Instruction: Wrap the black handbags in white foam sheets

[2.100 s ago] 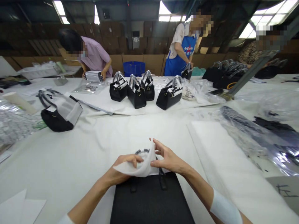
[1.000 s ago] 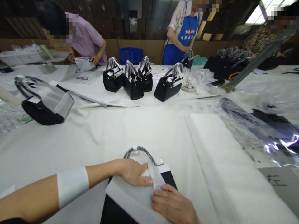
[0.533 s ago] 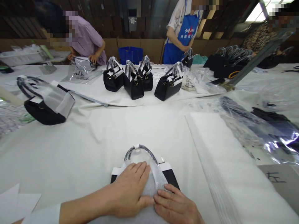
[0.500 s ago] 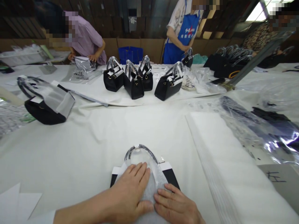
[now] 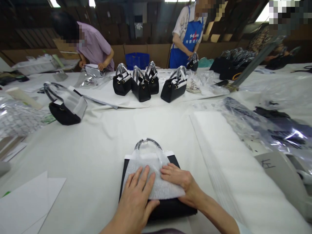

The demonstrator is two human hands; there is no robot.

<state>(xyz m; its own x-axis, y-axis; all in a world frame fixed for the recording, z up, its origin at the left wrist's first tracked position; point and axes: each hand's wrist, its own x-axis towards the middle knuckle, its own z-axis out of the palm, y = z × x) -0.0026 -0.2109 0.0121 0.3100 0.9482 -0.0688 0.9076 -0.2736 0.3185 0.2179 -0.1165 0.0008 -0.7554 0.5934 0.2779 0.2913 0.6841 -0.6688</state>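
Observation:
A black handbag lies on the white-covered table right in front of me, its wrapped handles pointing away. Over its face is a thin white foam sheet, which leaves the lower part and the side edges bare. My left hand rests on the left of the sheet, fingers spread and stretched out. On the sheet's right side lies my right hand, its fingers extended flat; its thumb is hidden.
White foam sheets are stacked at right, beside a grey marked object. White cards lie at left. One foam-covered handbag stands back left, with several black handbags farther off. Co-workers stand across the table.
Both hands have shifted on the foam sheet, the right one up and outward. More of the handbag's lower part shows now, and the view has tilted and turned slightly left.

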